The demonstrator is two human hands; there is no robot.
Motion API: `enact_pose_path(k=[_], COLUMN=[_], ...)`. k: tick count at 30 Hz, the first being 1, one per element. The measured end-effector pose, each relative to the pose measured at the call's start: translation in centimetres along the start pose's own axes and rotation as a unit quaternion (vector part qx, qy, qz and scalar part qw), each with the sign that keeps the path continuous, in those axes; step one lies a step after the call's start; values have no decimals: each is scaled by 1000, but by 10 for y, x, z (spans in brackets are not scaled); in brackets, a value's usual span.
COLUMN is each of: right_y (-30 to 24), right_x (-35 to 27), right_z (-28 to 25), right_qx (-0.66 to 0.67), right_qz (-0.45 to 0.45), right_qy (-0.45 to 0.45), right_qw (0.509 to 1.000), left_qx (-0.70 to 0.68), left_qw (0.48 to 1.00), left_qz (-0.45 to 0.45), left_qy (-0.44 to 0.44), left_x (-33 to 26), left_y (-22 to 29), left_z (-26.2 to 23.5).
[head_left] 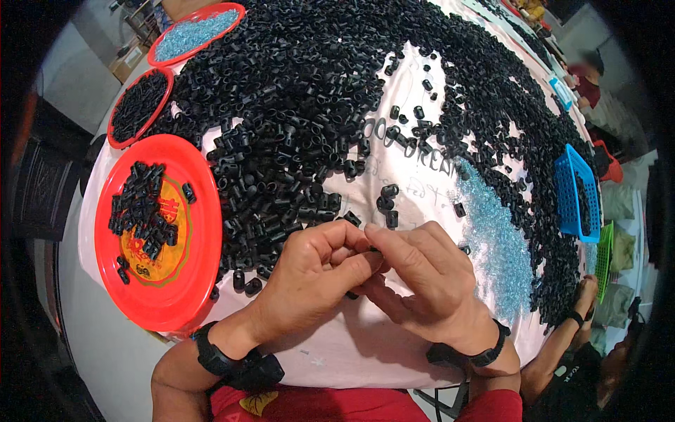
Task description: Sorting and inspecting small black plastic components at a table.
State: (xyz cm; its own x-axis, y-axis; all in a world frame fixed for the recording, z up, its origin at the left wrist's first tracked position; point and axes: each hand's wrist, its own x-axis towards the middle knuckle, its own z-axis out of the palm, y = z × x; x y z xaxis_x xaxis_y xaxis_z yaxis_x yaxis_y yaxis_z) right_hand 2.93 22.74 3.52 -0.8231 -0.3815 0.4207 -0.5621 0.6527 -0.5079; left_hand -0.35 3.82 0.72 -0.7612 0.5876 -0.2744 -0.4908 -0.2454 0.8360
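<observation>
My left hand (pixel 320 261) and my right hand (pixel 430 269) meet over the near edge of the table, fingertips pinched together. A dark speck shows between them; the fingers hide nearly all of what they hold. Just beyond lie a few loose black plastic caps (pixel 387 197), short and tube-like. A large heap of the same black pieces (pixel 281 119) spreads over the far and left parts of the table. To the right of my right hand runs a band of small clear-blue pieces (pixel 496 246). A red plate (pixel 204 190) at the left carries a small pile of black parts.
Behind the plate stand a red tray (pixel 166 95) of thin black parts and another red tray (pixel 238 19) of clear-blue pieces. A blue basket (pixel 580 190) and a green basket (pixel 605 253) line the right edge. A co-worker's arm (pixel 559 344) rests at the lower right.
</observation>
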Motion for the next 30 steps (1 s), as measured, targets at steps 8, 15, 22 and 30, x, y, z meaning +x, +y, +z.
enact_pose_path(k=[8, 15, 22, 30], right_y=[10, 15, 17, 19], right_x=[1, 1, -1, 0], right_z=[3, 2, 2, 4], right_qx=[53, 118, 128, 141], right_qz=[3, 18, 28, 18], right_qy=[20, -16, -19, -19], right_qw=[998, 993, 991, 990], left_qx=[-80, -108, -116, -98], left_qw=[993, 989, 986, 988], left_qz=[-81, -87, -106, -96], left_qy=[-16, -53, -64, -74], left_x=[-2, -3, -2, -2], left_y=[9, 8, 8, 8], left_z=[0, 0, 1, -3])
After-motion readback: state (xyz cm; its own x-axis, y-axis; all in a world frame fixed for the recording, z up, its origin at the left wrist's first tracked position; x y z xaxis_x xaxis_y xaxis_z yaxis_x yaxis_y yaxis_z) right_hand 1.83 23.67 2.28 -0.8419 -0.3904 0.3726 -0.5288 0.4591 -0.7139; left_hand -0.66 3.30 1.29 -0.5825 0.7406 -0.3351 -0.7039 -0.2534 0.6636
